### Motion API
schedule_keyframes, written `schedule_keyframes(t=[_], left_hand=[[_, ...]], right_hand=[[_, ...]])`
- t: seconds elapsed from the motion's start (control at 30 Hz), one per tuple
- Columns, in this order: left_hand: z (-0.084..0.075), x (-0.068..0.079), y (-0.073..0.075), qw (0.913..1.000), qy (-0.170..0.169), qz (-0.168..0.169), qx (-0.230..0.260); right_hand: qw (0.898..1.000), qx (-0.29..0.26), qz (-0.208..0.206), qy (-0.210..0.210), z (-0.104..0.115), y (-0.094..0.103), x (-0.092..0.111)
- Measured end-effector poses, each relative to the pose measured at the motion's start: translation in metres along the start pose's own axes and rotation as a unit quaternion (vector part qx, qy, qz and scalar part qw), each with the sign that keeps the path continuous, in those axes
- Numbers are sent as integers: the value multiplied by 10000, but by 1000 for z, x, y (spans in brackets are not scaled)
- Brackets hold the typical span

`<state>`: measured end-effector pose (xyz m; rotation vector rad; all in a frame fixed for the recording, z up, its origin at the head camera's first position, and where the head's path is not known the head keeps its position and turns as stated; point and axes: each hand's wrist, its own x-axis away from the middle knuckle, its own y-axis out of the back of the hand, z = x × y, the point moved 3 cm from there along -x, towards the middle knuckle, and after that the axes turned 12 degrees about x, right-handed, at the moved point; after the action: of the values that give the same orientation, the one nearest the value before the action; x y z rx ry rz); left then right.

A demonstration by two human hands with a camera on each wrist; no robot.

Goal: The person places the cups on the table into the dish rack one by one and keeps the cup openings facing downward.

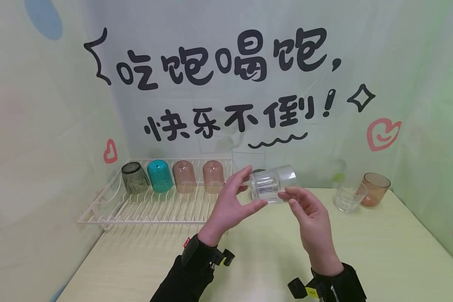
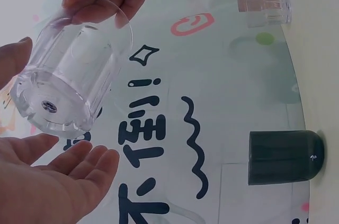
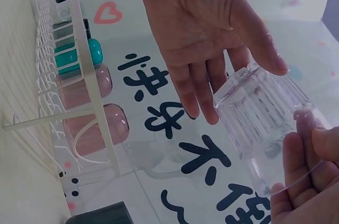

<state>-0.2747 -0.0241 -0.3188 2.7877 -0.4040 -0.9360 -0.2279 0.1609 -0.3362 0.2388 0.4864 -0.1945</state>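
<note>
A clear glass tumbler (image 1: pixel 272 184) with a fluted lower part is held up on its side above the table. My right hand (image 1: pixel 312 222) pinches it at the rim; in the right wrist view the fingertips (image 3: pixel 304 152) overlap the mouth. Its thick base points toward my left hand (image 1: pixel 228 205), which is spread with the thumb on one side of the base and the fingers on the other. In the left wrist view, the left fingers (image 2: pixel 79 173) lie loosely extended just below the base. Behind the tumbler stands a dark cup (image 2: pixel 283 158), mostly hidden in the head view.
A white wire rack (image 1: pixel 154 212) at the left bears upturned cups: a grey one (image 1: pixel 135 178), a teal one (image 1: pixel 160 176) and two pink ones (image 1: pixel 184 177). At the back right, a small clear glass (image 1: pixel 347 199) stands by an amber cup (image 1: pixel 375 191). A printed backdrop closes the table's rear.
</note>
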Motion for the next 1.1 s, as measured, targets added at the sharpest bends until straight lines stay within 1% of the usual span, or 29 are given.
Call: schedule_keyframes(t=[0.27,0.43,0.47,0.57,0.7,0.73,0.8,0.9,1.1], left_hand=[[0,1,-1,9981,-94,-8,601],[0,2,-3,9929,77,-56,1185],[-1,2,-3,9916,110,-55,1287],[-13,4,-2,9894,149,-38,1446],[-31,7,0,9897,137,-47,1423],[-32,7,0,9899,133,-54,1412],[-34,8,1,9902,119,-59,1390],[-35,9,3,9908,95,-62,1348],[-36,9,7,9927,147,-138,1187]], right_hand=[[9997,-200,-6,-129,2,-3,2],[9996,-240,1,-164,1,-5,2],[9996,-231,7,-156,1,-5,2],[9998,-199,36,-87,2,-5,3],[9994,-298,94,168,3,-4,3],[9991,-325,116,227,3,-3,3],[9988,-355,165,302,4,-3,3],[9987,-319,267,309,4,-1,2],[9980,-85,463,423,4,3,0]])
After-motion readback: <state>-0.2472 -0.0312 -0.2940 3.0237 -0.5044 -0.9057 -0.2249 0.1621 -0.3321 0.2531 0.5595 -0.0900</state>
